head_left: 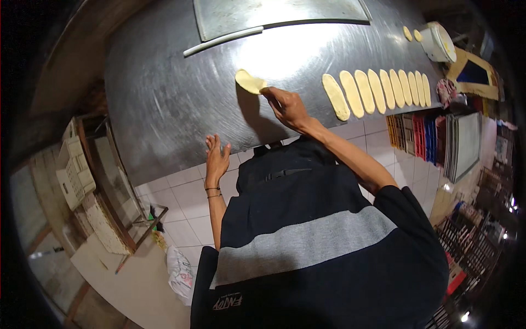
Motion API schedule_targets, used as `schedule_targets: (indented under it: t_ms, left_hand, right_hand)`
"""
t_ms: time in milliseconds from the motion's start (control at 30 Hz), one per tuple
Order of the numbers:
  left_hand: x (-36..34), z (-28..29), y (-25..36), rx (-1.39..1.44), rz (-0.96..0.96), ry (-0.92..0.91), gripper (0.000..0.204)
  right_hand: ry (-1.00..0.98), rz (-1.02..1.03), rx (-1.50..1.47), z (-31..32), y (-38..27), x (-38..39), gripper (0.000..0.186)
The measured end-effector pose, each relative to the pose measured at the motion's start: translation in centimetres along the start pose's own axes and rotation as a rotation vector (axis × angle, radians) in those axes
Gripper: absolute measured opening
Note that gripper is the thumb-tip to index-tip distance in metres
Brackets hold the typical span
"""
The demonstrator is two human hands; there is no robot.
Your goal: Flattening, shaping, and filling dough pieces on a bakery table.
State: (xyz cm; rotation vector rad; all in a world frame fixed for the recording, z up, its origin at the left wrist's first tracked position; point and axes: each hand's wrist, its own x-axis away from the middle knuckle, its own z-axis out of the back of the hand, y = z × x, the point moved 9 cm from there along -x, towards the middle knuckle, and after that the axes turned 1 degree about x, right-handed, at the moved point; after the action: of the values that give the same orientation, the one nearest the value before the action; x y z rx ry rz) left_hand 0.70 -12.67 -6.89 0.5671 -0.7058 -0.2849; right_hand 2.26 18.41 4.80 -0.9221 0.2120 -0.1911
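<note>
Between the fingertips of my right hand (287,108) is one end of a flat oval piece of dough (250,81), lifted above the steel table (164,104) with its shadow below. My left hand (218,156) is at the table's near edge, fingers spread, holding nothing. To the right of my right hand lies a row of several long flattened dough strips (363,92), side by side. A thin white rod (223,41) rests on the table beyond the held dough.
A metal tray (285,13) lies at the far side. At the far right stand a white bucket (440,43) and two small dough pieces (407,34). Stacked trays (461,143) stand below the table's right end. A cream crate (75,174) is at the left, a plastic bag (179,271) on the lower left.
</note>
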Motion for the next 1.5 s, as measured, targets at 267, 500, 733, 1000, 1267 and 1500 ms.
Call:
schedule_targets:
  t_ms: [267,500,733,1000,1267,1500]
  left_hand:
    - [-1.7,0.1,1.7,-0.234,0.035,0.019,0.083]
    - [-5.4,2.8,9.6,-0.163,-0.232,0.135,0.058]
    - [-10.0,1.7,22.1,-0.039,-0.604,0.159,0.043]
    - [-10.7,-8.6,31.8,-0.190,-0.988,-0.021,0.050]
    - [-12.7,-14.9,31.9,-0.690,-1.114,-0.233,0.061]
    - [-13.0,-11.3,31.6,-0.221,-0.944,-0.296,0.053]
  right_hand:
    - [0.139,0.182,-0.084,12.1,-6.3,7.1,0.024]
    - [0.117,0.020,0.142,15.8,-2.7,7.9,0.034]
    - [0.163,0.058,0.242,14.7,2.0,8.0,0.032]
    - [0.205,-0.235,0.157,11.0,12.7,11.9,0.023]
    - [0.318,-0.110,0.211,12.6,10.5,15.3,0.033]
    - [0.473,0.017,0.098,12.7,10.4,19.4,0.019]
